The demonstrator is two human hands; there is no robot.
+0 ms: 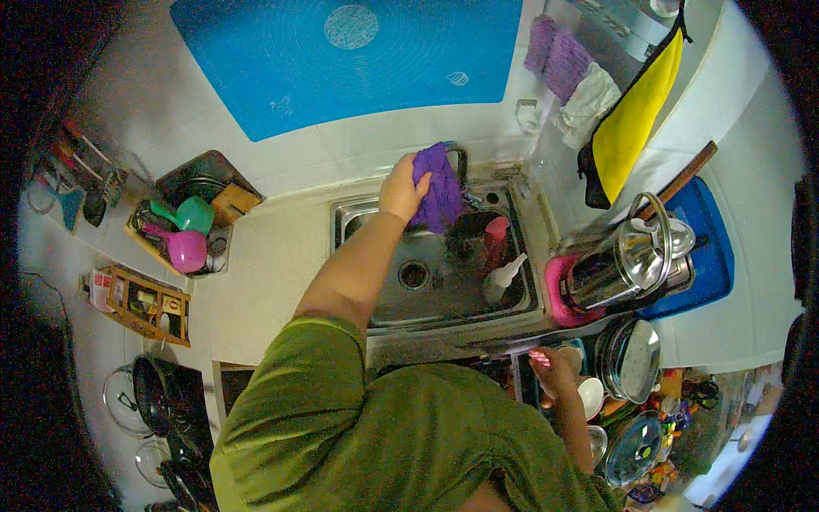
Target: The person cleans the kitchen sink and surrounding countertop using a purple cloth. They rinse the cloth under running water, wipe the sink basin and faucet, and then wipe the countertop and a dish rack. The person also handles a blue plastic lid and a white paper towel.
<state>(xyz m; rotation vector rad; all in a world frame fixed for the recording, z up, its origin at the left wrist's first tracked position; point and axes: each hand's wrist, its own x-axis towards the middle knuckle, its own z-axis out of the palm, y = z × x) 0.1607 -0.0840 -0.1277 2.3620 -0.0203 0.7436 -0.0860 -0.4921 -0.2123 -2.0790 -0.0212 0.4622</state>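
Observation:
My left hand (403,191) reaches over the back left part of the steel sink (441,269) and grips a purple cloth (439,189). The cloth hangs down from my fingers beside the dark faucet (462,163) and partly covers it. My right hand (549,368) is low, in front of the counter, near a white bowl (590,397); its fingers look loosely curled and no object shows in it. Inside the sink, on the right, are a red item (496,230) and a translucent bottle with a white nozzle (502,281).
Right of the sink stand a pink-based container (558,291) with metalware and a blue tray (710,269). Pink (187,251) and green (195,216) ladles lie at the left. A yellow cloth (640,121) hangs upper right; glass lids and pots (633,365) sit lower right.

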